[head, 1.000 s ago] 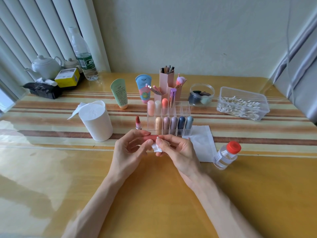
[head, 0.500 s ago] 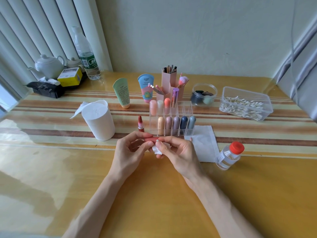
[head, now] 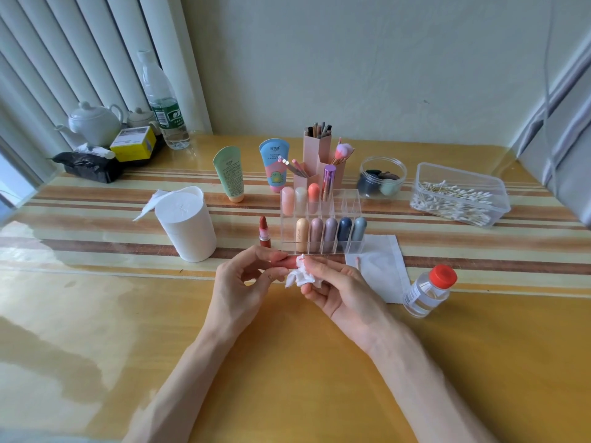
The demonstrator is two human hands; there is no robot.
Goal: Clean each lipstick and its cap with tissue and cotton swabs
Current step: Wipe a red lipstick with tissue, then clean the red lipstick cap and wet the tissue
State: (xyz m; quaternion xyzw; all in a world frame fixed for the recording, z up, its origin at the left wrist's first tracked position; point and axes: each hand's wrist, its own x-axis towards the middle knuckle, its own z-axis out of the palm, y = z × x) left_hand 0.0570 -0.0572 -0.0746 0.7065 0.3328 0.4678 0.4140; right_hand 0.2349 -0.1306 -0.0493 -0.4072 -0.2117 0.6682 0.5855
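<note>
My left hand [head: 244,282] pinches a red lipstick cap [head: 283,263] lying sideways just in front of the organizer. A crumpled white tissue [head: 300,276], stained faintly red, is pinched in my right hand [head: 339,289] and pressed against the cap's right end. The uncapped red lipstick [head: 264,231] stands upright on the table, left of the clear acrylic organizer [head: 348,203], which holds several capped lipsticks in two rows. A flat tissue [head: 379,266] lies to the right of my hands. Cotton swabs fill a clear box [head: 460,199] at the back right.
A white tissue canister [head: 188,228] stands at the left, a small clear bottle with a red cap [head: 428,290] at the right. Behind are two cream tubes [head: 230,174], a pink brush holder [head: 319,155], a sponge jar [head: 382,180], a water bottle [head: 163,103], a teapot [head: 94,123].
The tissue now shows more between my hands, bunched at the cap's right end; both hands have stayed in front of the organizer. The camera has shifted slightly.
</note>
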